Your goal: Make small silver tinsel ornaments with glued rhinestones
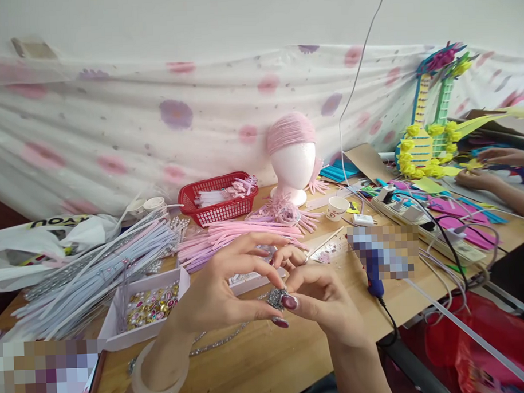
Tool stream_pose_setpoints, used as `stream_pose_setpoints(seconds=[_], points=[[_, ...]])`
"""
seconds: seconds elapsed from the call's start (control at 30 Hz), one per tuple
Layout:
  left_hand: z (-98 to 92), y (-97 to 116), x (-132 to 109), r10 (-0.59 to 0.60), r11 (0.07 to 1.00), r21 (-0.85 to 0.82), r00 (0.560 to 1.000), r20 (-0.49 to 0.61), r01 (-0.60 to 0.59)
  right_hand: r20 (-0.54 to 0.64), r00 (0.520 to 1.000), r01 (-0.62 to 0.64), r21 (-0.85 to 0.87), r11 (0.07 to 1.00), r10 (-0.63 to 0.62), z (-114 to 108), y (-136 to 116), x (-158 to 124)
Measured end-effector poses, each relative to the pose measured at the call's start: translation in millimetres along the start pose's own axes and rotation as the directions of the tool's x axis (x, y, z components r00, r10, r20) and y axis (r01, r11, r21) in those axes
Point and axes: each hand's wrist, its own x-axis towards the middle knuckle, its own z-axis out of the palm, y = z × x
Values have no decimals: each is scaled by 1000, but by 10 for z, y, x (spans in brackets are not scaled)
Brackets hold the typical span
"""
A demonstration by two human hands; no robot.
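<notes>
Left hand [224, 281] arched, thumb low, index on top; right hand [328, 294] pinches from the right. Both grips closed on silver piece [275, 300], held above tabletop [268, 365]. Fingers hide part of it; glue gun [374, 277] mostly pixelated.

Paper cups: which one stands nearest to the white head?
The cup beyond the right hand, right of the head; the other two stand left of the red basket.

White plastic bag [27, 249], left: dark letters [59, 222], seemingly "YOU" inverted; paper cup's [336, 206] print unreadable.
</notes>
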Motion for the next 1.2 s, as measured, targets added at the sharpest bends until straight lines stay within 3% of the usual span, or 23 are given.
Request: stream_pose_setpoints(seconds=[0.43,0.6,0.73,1.2], points=[[3,35,5,1,1000,-10,998,69,-1,3,999,-41,41,998,41,32,11,22],[15,33,18,57,995,79,997,-48,-53,-27,996,-78,102,992,81,44,51,3],[29,29,34,104,985,150,986,-128,-84,-120,987,-100,31,995,103,56,85,-9],[41,24,29,36,993,117,998,-47,-31,-64,991,-116,62,991,120,20,10,37]])
